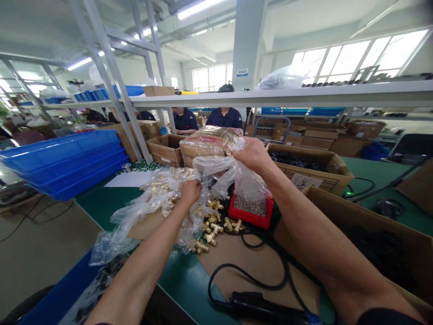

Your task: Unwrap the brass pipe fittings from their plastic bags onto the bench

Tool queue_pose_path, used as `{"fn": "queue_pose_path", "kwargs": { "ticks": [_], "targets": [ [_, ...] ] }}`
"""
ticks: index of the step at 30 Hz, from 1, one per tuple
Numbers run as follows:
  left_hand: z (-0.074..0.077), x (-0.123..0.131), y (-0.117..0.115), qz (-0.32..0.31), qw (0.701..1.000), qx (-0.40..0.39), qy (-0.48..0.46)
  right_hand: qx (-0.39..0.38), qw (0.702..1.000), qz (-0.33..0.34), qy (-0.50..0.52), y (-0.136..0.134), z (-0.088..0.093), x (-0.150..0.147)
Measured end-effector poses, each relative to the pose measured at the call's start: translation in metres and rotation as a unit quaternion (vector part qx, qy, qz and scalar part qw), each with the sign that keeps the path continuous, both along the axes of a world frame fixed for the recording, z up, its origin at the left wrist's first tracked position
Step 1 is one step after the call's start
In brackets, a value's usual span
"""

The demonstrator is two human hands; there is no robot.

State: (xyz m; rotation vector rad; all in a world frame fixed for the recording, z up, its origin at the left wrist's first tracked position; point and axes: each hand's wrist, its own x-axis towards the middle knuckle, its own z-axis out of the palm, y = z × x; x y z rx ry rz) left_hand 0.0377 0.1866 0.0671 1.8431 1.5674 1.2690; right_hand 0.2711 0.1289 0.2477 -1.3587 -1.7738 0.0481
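Observation:
A clear plastic bag is pulled up between my two hands. My right hand is closed on its upper edge, in front of a plastic-wrapped carton. Lower and to the left, my left hand pinches the bag film, fingers together. More clear plastic spreads left over a heap of brass fittings. Loose brass T-shaped fittings lie below my left hand. Right of them stands a red bin with many small metal pieces, its back partly covered by the hanging bag.
A black corded power screwdriver lies in front, its cable looping over cardboard. Cardboard boxes with black parts stand right. Blue crates are stacked left. A shelf crosses above the bench; co-workers sit behind it.

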Motion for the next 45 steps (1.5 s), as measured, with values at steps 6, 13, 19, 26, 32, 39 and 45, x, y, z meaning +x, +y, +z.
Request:
{"fn": "queue_pose_path", "kwargs": {
  "ticks": [6,13,19,26,32,39,45],
  "targets": [
    [0.059,0.009,0.002,0.021,0.934,0.073,-0.35,-0.082,0.989,0.119,0.014,0.008,-0.052,0.008],
    [0.139,0.02,-0.019,-0.072,0.789,0.079,-0.606,-0.235,0.943,0.206,0.115,0.008,-0.105,-0.029],
    [0.187,0.03,-0.029,-0.156,0.686,0.102,-0.703,-0.307,0.848,0.337,0.271,-0.01,-0.12,-0.067],
    [0.173,0.01,-0.028,-0.139,0.674,0.157,-0.709,-0.245,0.783,0.327,0.469,-0.017,-0.109,-0.071],
    [0.122,-0.009,-0.027,-0.019,0.742,0.135,-0.656,-0.199,0.849,0.274,0.405,-0.011,-0.102,-0.058],
    [0.033,-0.021,-0.046,0.013,0.849,0.021,-0.528,-0.187,0.959,0.182,0.11,0.002,-0.09,-0.042],
    [-0.012,-0.044,-0.052,0.031,0.955,-0.074,-0.285,-0.171,0.969,0.091,-0.153,0.012,-0.082,-0.034]
  ]
}}
